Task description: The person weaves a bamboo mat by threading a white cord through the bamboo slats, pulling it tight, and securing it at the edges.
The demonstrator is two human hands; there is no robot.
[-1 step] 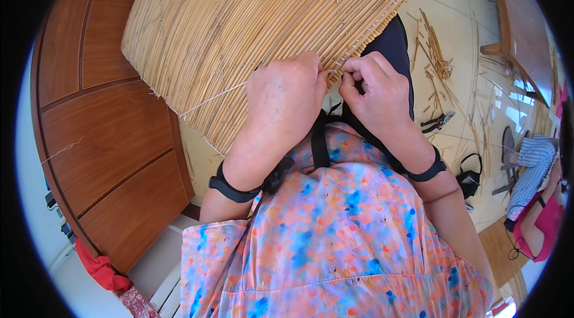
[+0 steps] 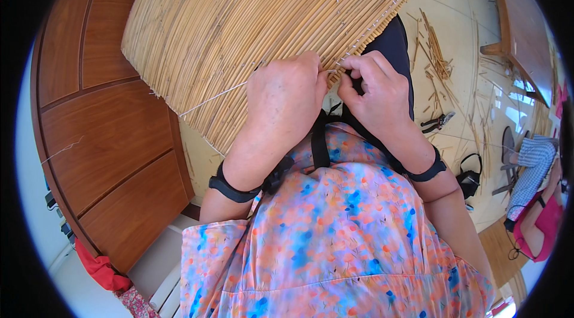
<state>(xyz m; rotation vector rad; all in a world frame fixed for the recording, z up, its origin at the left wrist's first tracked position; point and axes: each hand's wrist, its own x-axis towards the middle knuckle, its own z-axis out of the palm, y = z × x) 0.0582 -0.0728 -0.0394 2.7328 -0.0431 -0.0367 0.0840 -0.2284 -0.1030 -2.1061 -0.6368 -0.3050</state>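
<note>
A large mat of thin tan reed stalks point(image 2: 239, 25) lies across my lap, bound with rows of white stitching. My left hand point(image 2: 284, 94) rests on the mat near its right-hand edge, fingers closed on a white string point(image 2: 212, 98). That string stretches from under this hand to the mat's left corner. Close beside it, my right hand point(image 2: 382, 88) pinches at the bound edge, where a short length of white string crosses between both hands. The left fingertips are mostly hidden behind the hand. Trimmed stalk ends line the edge beyond my right fingers.
Cut reed pieces point(image 2: 439, 61) are scattered on the tiled floor at right, near pruning shears point(image 2: 438, 122) and a small black bag point(image 2: 469, 177). A brown panelled wooden cabinet point(image 2: 119, 138) stands at left. A wooden table point(image 2: 520, 25) and a seated person's checked trouser leg point(image 2: 532, 165) are at right.
My right fingertips have shifted very slightly at the mat's edge. Everything else looks the same.
</note>
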